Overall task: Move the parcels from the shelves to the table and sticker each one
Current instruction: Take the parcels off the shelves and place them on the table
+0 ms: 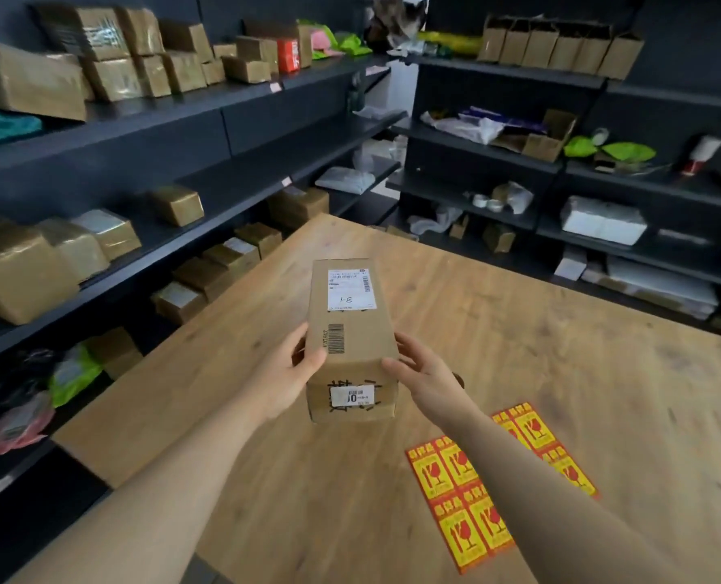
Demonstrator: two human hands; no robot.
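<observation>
The left hand point(295, 368) and right hand point(424, 373) clasp the long brown cardboard parcel point(350, 314) by its near end, over the wooden bench point(518, 330). Carrying step, I'd say. Next: set it down and peel from the red-and-yellow fragile sticker sheets point(461, 499) nearby.

head camera looks forward and down, close over the table point(518, 330).

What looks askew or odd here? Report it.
No damage shows. The parcel, held between left hand and right hand, faces away: its labels read upside down. The sticker sheets lie skewed on the table.
</observation>
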